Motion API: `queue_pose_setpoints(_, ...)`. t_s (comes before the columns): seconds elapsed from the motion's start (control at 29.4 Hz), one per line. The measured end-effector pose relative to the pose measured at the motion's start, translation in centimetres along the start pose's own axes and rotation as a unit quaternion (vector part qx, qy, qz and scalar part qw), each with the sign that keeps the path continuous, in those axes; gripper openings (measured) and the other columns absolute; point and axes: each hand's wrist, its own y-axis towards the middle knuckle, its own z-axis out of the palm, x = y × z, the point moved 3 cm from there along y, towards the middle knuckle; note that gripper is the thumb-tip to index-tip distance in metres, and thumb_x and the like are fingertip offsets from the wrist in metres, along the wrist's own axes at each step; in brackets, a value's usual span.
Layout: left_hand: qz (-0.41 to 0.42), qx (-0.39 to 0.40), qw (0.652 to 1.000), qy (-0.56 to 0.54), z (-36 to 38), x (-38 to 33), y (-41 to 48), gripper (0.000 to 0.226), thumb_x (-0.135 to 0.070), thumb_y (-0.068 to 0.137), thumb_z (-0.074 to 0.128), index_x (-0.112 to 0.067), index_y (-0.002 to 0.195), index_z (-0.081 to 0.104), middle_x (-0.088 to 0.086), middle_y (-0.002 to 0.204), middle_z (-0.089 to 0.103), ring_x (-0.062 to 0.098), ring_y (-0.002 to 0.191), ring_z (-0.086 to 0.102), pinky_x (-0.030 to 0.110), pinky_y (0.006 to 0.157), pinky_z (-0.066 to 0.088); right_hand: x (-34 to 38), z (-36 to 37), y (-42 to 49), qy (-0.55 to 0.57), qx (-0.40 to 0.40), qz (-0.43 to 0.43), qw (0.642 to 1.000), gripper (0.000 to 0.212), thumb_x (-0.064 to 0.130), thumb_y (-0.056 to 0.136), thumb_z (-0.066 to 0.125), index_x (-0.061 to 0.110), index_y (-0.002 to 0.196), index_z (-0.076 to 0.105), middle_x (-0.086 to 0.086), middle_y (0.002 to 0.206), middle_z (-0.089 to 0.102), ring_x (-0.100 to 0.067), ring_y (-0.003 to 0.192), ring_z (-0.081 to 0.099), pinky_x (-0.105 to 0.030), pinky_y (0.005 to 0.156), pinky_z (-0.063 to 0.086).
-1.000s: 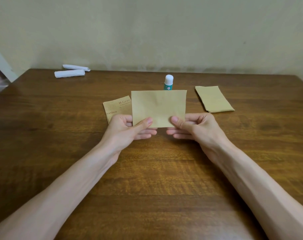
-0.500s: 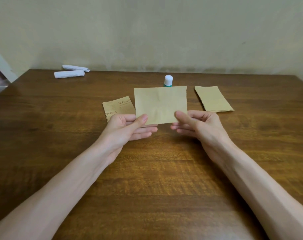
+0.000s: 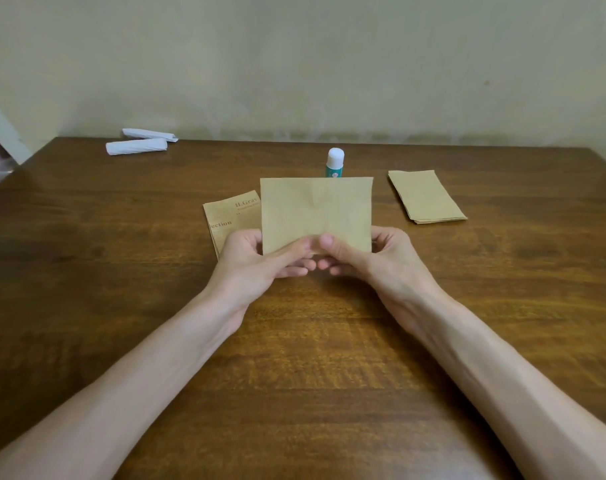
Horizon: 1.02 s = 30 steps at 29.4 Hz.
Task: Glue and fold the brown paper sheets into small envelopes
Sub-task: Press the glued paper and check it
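A brown sheet (image 3: 316,213) is held upright above the middle of the table (image 3: 294,375).
The left hand (image 3: 260,263) and right hand (image 3: 376,258) pinch its near bottom edge, thumbs meeting in front and fingers curled behind, probably to start a fold. Beyond it, printed brown paper (image 3: 225,220) lies left, the glue stick (image 3: 335,162) stands behind and spare sheets (image 3: 426,197) lie right.

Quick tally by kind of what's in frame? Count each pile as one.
brown sheet, held up: 1
brown paper piles, a printed pile and a plain pile: 2
glue stick: 1
white paper rolls: 2
Total: 6
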Motion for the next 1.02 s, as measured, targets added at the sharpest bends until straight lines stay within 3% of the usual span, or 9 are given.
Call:
queue_pose_setpoints(0.24, -0.02, 0.027, 0.999, -0.012, 0.3, 0.0, -0.2, 0.038, -0.026, 0.086, 0.081, -0.009, 0.118, 0.073, 0.009, 0.1, 0.081, 0.021, 0.097, 0.079, 0.029, 0.085, 0.063, 0.0, -0.2, 0.1, -0.008, -0.03, 0.008, 0.999, 0.026, 0.018, 0.086, 0.084, 0.004, 0.108, 0.079, -0.016, 0.093, 0.08, -0.025, 0.082, 0.075, -0.032, 0.08, 0.064)
queue_pose_setpoints(0.44, -0.015, -0.005, 1.0, 0.014, -0.2, -0.4, -0.1, 0.033, -0.026, 0.084, 0.082, -0.01, 0.113, 0.075, 0.009, 0.092, 0.081, 0.02, 0.088, 0.08, 0.022, 0.073, 0.063, -0.1, -0.3, 0.2, -0.005, -0.02, 0.026, 0.999, 0.029, 0.018, 0.089, 0.081, 0.001, 0.112, 0.077, -0.015, 0.093, 0.081, -0.026, 0.089, 0.079, -0.028, 0.079, 0.065)
queue_pose_setpoints(0.71, -0.03, 0.008, 0.999, 0.006, -0.8, -1.0, 0.1, 0.025, -0.021, 0.096, 0.071, -0.007, 0.116, 0.071, 0.009, 0.098, 0.081, 0.02, 0.093, 0.079, 0.019, 0.064, 0.061, 0.1, -0.9, 0.3, 0.022, -0.033, 0.039, 0.998, 0.032, 0.02, 0.089, 0.082, 0.002, 0.115, 0.076, -0.014, 0.096, 0.081, -0.026, 0.094, 0.08, -0.031, 0.083, 0.065)
queue_pose_setpoints(1.02, -0.015, -0.017, 1.0, 0.005, -1.2, -1.1, 0.2, 0.021, -0.021, 0.095, 0.071, -0.011, 0.113, 0.072, 0.008, 0.097, 0.081, 0.019, 0.092, 0.079, 0.023, 0.072, 0.064, 0.8, -1.5, 0.1, 0.04, -0.069, 0.03, 0.996, 0.028, 0.021, 0.091, 0.079, 0.002, 0.111, 0.078, -0.014, 0.096, 0.081, -0.025, 0.093, 0.08, -0.031, 0.081, 0.065)
